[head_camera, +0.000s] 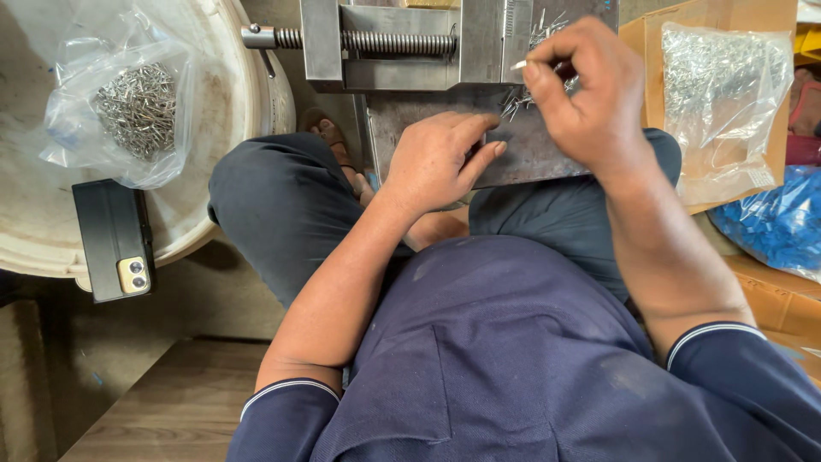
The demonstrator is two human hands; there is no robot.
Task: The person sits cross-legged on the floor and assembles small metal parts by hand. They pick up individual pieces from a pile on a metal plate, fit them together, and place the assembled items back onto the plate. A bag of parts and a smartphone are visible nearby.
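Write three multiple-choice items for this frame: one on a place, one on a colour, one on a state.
1. Where does the phone lie?
A. on the white tub's rim
B. on the vise
C. in the cardboard box

2. What colour is the bag at far right?
A. red
B. blue
C. green

3. What is the right hand doing?
A. lying flat and empty
B. pinching a small metal pin
C. gripping the phone

Answers: 1 A, the dark phone lies across the rim. 2 B, its plastic is blue. 3 B, the fingers close on a pin over the vise.
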